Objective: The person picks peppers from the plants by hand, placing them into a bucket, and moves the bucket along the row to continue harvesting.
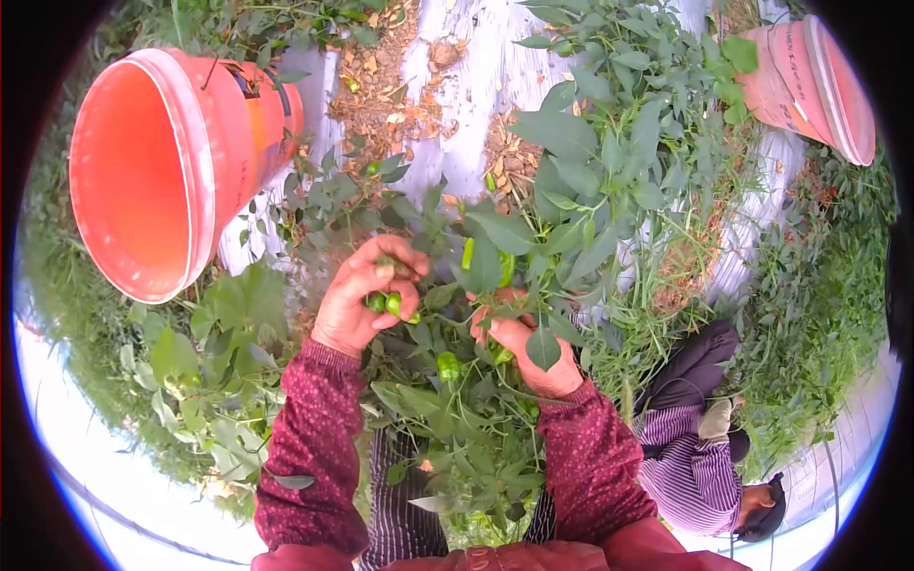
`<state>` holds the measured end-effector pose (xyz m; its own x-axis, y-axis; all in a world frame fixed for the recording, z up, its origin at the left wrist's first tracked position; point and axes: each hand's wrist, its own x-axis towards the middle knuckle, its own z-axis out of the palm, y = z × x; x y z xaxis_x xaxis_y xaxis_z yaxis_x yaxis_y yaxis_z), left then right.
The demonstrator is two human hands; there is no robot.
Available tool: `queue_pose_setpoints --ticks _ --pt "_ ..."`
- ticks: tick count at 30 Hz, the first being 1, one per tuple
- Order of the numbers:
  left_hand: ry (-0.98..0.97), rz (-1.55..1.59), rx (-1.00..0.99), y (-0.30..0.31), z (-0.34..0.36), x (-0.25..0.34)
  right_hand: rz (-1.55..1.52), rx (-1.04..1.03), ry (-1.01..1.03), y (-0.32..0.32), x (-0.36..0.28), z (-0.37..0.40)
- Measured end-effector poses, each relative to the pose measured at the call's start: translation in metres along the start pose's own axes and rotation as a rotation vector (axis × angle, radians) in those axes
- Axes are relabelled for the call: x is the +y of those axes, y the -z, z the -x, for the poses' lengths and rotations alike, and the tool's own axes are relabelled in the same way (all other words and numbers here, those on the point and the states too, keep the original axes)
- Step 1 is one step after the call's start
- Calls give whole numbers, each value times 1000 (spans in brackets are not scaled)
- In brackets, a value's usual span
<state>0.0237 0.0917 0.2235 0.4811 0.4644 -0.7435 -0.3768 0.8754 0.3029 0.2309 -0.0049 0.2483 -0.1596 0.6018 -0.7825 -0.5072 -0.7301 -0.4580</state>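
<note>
Green peppers (pixel 388 304) lie in the curled fingers of my left hand (pixel 367 290), palm turned up, left of the pepper plant. My right hand (pixel 528 344) reaches into the leaves on the other side, its fingers bent around something that leaves partly hide. A green pepper (pixel 506 268) hangs just above my right fingertips, with another (pixel 467 253) beside it. Between my hands, lower down, a green pepper (pixel 448 366) shows among the foliage.
An orange-red bucket (pixel 243 124) lies tilted at upper left, its mouth facing left. A pink bucket (pixel 785 81) is at upper right. Pale ground sheeting (pixel 466 86) with dry leaves runs between plants. A person in a striped top (pixel 700 476) crouches at lower right.
</note>
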Motion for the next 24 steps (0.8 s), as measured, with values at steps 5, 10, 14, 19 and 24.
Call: queue_pose_setpoints --ticks 5,10,14,19,24 --pt "178 -313 -14 -31 2 15 -31 -120 -134 8 21 2" --pt "244 -583 -110 -34 -8 18 220 -180 12 -2 15 4" --pt "191 -829 -109 -60 0 33 403 -199 -37 -6 2 4" --pt "150 -711 -141 -56 13 27 391 -156 158 -14 7 1" --pt "35 -638 49 -57 25 10 402 -103 77 -21 5 7"
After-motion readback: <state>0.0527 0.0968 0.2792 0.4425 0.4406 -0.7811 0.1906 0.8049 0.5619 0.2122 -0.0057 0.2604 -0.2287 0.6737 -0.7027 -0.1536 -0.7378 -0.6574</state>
